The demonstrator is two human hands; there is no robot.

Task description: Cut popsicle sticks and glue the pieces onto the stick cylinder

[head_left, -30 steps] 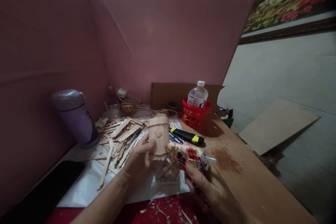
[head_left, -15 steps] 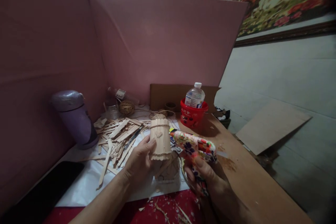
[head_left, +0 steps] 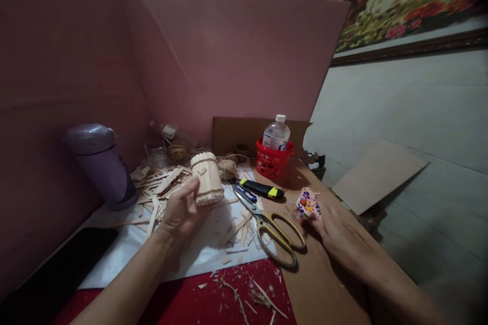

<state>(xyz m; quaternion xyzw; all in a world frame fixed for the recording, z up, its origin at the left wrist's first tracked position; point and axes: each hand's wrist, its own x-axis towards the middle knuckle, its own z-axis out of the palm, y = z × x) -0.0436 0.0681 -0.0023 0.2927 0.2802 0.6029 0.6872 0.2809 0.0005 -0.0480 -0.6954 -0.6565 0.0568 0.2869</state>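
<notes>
My left hand [head_left: 182, 208] is closed round a small cylinder of upright craft sticks [head_left: 208, 180], banded with twine near its top and bottom. A small wood chip shape sits on its side. Out to the right, my right hand [head_left: 324, 228] grips a flower-patterned glue gun [head_left: 308, 204], mostly end-on to me, low over the brown board. Between the hands lie gold-handled scissors [head_left: 272, 231] with open handles, and a black and yellow utility knife [head_left: 263, 189]. Behind the cylinder is a ball of twine [head_left: 227, 167].
Loose craft sticks [head_left: 162, 188] are heaped on white paper at left, beside a purple tumbler [head_left: 101, 167] and a black phone-like slab [head_left: 64, 264]. A red bucket [head_left: 272, 161] holds a plastic bottle [head_left: 277, 134]. Wood scraps litter the red cloth [head_left: 213, 294].
My right hand has carried the glue gun rightward, away from the cylinder, uncovering the scissors and knife. The left hand has shifted the cylinder left and tilted it.
</notes>
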